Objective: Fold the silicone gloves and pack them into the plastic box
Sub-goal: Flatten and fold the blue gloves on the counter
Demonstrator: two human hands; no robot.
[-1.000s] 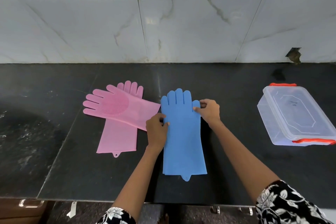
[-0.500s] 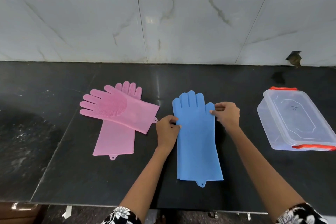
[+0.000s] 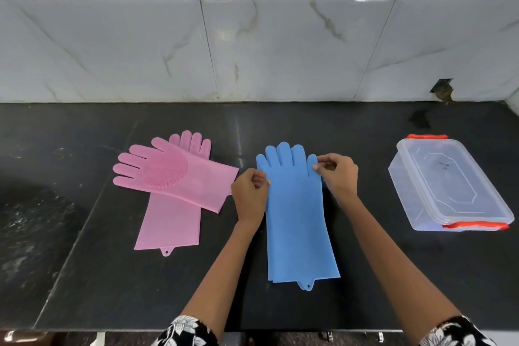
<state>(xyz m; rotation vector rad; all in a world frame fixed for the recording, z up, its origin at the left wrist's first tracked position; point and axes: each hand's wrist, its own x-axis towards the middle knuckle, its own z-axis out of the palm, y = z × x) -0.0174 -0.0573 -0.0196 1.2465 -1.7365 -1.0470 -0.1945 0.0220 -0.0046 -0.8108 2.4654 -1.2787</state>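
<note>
Blue gloves (image 3: 297, 213) lay flat while the left hand (image 3: 250, 196) and right hand (image 3: 338, 177) pinched their edges; the plastic box (image 3: 449, 185) showed no readable writing.

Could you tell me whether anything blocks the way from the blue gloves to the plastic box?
The counter between the blue gloves and the plastic box shows nothing in the way, but the box's lid is on, closing the opening.

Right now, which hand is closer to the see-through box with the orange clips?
The right hand. It pinches the blue glove's right edge, nearer the plastic box. The left hand pinches the far edge.
</note>
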